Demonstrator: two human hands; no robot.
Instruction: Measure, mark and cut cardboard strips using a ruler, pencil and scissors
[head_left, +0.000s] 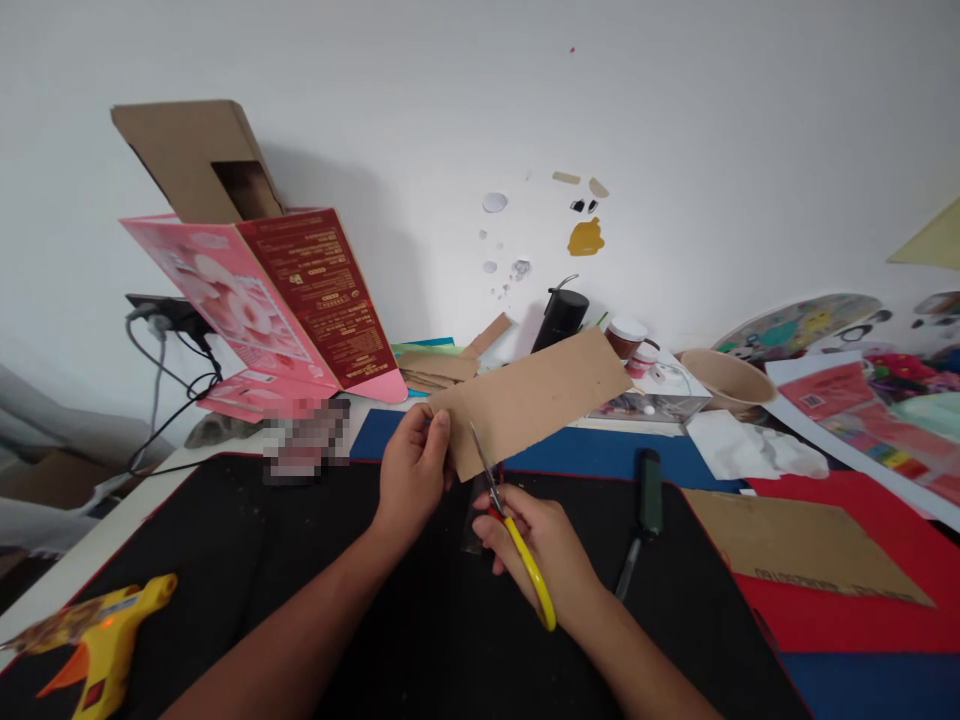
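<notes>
My left hand [416, 460] pinches the left end of a flat brown cardboard strip [540, 395], thumb on the near face. The strip is held up above the black mat, slanting upward to the right. In my right hand [536, 540] is a pair of scissors [529, 570] with yellow and red handles. One blade lies over the strip's lower left part, just right of my left thumb; the other blade is mostly hidden. My right fingers are curled about the handles.
A yellow glue gun [112, 640] lies at the mat's left. Right of my hands is a dark green-handled knife-like tool [649, 500]. More cardboard [810, 540] rests on red sheet [885, 620]. A pink box [247, 300] stands back left; a black cylinder [559, 318] leans behind.
</notes>
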